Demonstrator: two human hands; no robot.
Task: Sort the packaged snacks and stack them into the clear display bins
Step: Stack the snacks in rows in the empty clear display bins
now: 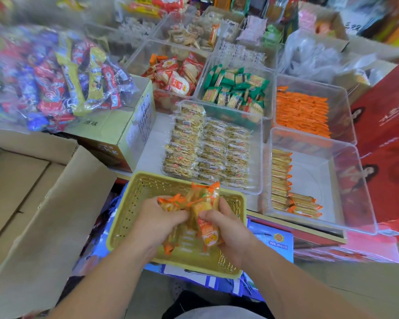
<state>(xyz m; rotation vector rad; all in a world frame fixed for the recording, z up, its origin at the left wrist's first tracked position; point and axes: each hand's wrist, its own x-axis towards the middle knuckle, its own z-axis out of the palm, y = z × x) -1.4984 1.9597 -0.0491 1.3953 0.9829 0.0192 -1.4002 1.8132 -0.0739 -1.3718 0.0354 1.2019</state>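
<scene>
Shop counter space, crowded with clear display bins and cartons, is filling the view from above. Low in the middle, the left hand (157, 224) is curling its fingers around a bunch of orange snack packets (202, 200). The right hand (229, 229) is gripping the same bunch from the other side, its thumb pressing on a packet with an orange end. Both hands are holding the bunch just above a yellow slotted basket (129, 203).

At two o'clock from the hands, a near clear bin (348, 180) is holding matching orange-edged packets (280, 171), which are standing in a row along its left wall, with several lying flat at its near end. At twelve o'clock, a bin of clear-wrapped biscuit packs (207, 148) is sitting just beyond the basket. Further out at one o'clock, a bin of orange sachets (302, 111) and a bin of green packets (235, 86) are sitting side by side. At eleven o'clock, a bag of mixed sweets (55, 74) is resting on a cardboard box (115, 132). At three o'clock, a red carton (387, 134) is standing against the bins.
</scene>
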